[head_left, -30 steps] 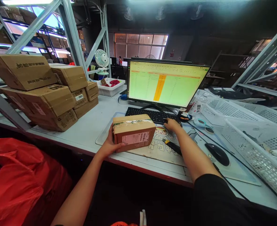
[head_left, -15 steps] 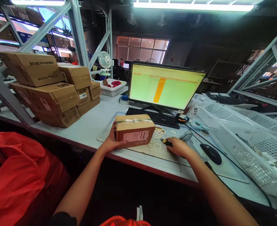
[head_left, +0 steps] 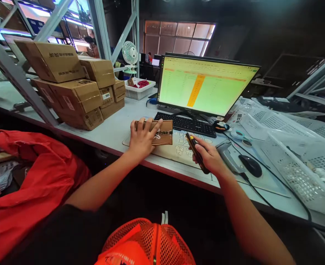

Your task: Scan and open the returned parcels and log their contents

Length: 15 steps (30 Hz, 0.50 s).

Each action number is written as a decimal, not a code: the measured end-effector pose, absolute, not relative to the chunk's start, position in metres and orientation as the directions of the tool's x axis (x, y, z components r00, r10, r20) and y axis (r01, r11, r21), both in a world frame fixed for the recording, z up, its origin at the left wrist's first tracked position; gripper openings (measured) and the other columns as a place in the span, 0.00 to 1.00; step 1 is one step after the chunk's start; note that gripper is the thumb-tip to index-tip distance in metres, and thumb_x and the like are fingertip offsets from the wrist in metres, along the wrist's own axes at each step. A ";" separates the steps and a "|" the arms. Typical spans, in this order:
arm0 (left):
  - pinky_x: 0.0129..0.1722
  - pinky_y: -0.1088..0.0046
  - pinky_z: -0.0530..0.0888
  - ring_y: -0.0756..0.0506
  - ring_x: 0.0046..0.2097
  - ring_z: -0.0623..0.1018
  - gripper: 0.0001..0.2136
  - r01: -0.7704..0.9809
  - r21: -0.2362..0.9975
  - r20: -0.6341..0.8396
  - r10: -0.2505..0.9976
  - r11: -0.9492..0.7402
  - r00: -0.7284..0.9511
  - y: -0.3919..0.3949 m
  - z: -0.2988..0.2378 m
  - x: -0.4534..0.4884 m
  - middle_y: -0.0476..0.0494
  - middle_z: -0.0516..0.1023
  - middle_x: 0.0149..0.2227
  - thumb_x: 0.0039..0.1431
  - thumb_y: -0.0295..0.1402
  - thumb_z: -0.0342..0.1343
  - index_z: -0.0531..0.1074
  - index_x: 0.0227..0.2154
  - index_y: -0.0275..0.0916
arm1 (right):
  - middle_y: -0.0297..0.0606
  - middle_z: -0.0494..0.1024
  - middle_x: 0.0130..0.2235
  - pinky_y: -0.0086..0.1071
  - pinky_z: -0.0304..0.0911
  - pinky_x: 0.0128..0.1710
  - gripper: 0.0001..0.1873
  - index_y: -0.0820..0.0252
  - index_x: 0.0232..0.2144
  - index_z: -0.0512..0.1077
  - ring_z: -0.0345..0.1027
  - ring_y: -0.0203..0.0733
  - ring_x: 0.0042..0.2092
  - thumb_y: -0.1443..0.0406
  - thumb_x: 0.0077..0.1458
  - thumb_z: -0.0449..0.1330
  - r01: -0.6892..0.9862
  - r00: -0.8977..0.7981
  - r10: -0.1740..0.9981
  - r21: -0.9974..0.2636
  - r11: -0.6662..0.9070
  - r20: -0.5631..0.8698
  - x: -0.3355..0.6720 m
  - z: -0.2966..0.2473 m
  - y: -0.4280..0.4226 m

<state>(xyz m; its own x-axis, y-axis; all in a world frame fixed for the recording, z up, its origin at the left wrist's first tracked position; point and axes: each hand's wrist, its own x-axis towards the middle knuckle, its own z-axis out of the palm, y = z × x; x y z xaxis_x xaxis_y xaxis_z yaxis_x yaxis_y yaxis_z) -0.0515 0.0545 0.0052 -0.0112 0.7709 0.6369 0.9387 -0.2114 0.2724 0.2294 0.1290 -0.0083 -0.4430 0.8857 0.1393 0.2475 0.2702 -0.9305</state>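
My left hand (head_left: 141,141) grips a small brown cardboard box (head_left: 165,133), its fingers spread over the left part and top edge. Dark print shows on the side of the box facing me. In my right hand (head_left: 206,152) is a black and yellow utility knife (head_left: 198,156), pointing up and left, just right of the box and apart from it. Whether its blade is out is too small to tell. Beneath both hands lies a printed desk mat (head_left: 176,152). A grey handheld scanner (head_left: 229,159) rests beside my right wrist.
Behind the box stand a keyboard (head_left: 198,125) and a lit monitor (head_left: 206,86). Cardboard boxes (head_left: 76,95) are stacked at left, near a metal post. White baskets (head_left: 297,162) and a mouse (head_left: 250,165) occupy the right. A red bag (head_left: 54,173) sits below the table's left edge.
My left hand has turned the box, so its labelled side no longer faces me, and shifted onto its top edge. My right hand has lifted the utility knife off the mat. The view has shifted.
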 end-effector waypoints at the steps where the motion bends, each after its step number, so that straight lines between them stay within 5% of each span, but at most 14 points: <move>1: 0.69 0.34 0.36 0.22 0.70 0.53 0.46 0.934 0.280 0.629 0.777 -0.222 -0.004 0.055 0.005 -0.048 0.39 0.61 0.68 0.48 0.27 0.70 0.61 0.70 0.54 | 0.39 0.78 0.42 0.32 0.69 0.24 0.39 0.55 0.69 0.62 0.70 0.34 0.26 0.48 0.60 0.56 0.206 -0.466 0.875 -0.946 0.251 0.131 0.219 -0.006 0.125; 7: 0.70 0.36 0.38 0.24 0.69 0.54 0.43 0.921 0.326 0.657 0.751 -0.215 -0.057 0.053 -0.002 -0.039 0.41 0.63 0.67 0.48 0.28 0.71 0.65 0.68 0.55 | 0.37 0.78 0.38 0.30 0.67 0.21 0.39 0.55 0.71 0.59 0.70 0.34 0.25 0.50 0.62 0.54 0.156 -0.504 0.847 -0.946 0.283 0.170 0.176 0.001 0.122; 15: 0.69 0.40 0.47 0.27 0.68 0.58 0.44 0.996 0.091 0.598 0.800 0.001 -0.055 0.047 0.001 -0.028 0.37 0.62 0.68 0.54 0.28 0.65 0.56 0.72 0.53 | 0.40 0.81 0.38 0.36 0.73 0.31 0.32 0.57 0.69 0.65 0.71 0.37 0.26 0.56 0.65 0.49 0.409 -0.397 0.863 -0.782 0.471 0.312 0.164 -0.004 0.108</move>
<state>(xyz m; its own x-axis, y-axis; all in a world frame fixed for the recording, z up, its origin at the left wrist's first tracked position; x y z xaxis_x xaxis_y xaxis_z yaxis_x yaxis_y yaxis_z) -0.0283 0.0468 0.0014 -0.0552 0.7999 0.5976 0.9958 0.0005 0.0913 0.1643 0.1075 -0.0036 -0.3975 0.8629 0.3120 0.4090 0.4710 -0.7816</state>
